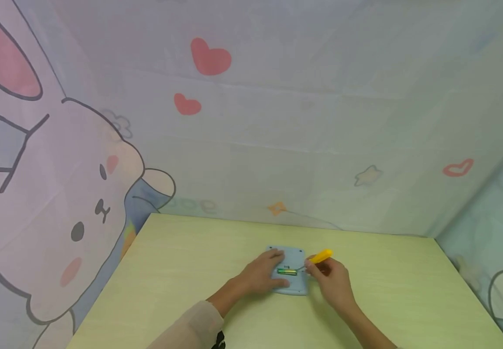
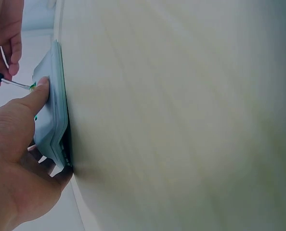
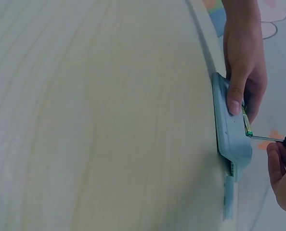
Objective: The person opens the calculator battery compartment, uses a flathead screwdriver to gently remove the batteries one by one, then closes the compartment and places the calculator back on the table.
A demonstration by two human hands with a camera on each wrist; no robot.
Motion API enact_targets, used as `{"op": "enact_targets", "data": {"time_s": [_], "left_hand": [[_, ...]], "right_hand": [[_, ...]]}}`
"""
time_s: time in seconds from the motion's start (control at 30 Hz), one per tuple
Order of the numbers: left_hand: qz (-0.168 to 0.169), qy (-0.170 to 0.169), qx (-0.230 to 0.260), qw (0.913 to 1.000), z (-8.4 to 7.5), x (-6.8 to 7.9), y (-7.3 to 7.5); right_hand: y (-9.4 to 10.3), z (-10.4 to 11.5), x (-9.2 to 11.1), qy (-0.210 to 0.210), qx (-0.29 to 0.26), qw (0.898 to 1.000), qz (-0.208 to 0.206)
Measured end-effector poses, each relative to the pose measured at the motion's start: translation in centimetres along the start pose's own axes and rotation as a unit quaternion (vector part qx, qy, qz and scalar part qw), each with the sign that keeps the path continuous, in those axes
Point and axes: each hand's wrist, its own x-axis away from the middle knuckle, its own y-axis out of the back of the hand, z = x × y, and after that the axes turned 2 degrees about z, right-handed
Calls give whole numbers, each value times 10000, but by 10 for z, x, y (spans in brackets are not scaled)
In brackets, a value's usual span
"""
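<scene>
— What does the right hand (image 1: 333,286) have?
— The screwdriver (image 1: 321,256), pinched between thumb and fingers, just off the device's (image 1: 299,284) right side. The handle slants up and away; the shaft runs left, over the device.

— To what?
— The battery (image 1: 287,272), on the device's face around its middle. The tip meets its right end — whether it is under the end or only against it, I cannot tell.

— Which way does the battery lie?
— Crosswise, left to right over the device, so its long axis points roughly at the pinching fingers. That alignment seems to matter most here.

— And the nearer hand?
— The left hand (image 1: 259,274), holding the device's left side: thumb on the face just nearer than the battery, other fingers bent at the edge. The right reaches the battery only through the screwdriver.
</scene>
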Motion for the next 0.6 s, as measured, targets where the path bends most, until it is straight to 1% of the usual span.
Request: {"op": "enact_targets", "data": {"time_s": [0.1, 0.23, 0.33, 0.4, 0.43, 0.53, 0.6], "left_hand": [[5, 6, 0, 10000, -1, 0, 1], [-10, -33, 17, 10000, 0, 0, 0], [-21, -61, 33, 10000, 1, -1, -1], [-15, -56, 29, 10000, 2, -1, -1], [-12, -50, 30, 10000, 2, -1, -1], [1, -57, 41, 10000, 2, 0, -1], [-13, -78, 16, 10000, 2, 0, -1]], "right_hand": [[-3, 0, 1, 466, 404, 9981, -78], [-7, 2, 3, 1063, 798, 9911, -61], [-9, 3, 3, 1300, 934, 9871, -48], [-9, 3, 2, 1297, 921, 9872, -98], [-9, 1, 2, 1229, 882, 9884, -131], [-7, -3, 1, 877, 713, 9933, -223], [-6, -5, 0, 613, 487, 9967, -203]]}}
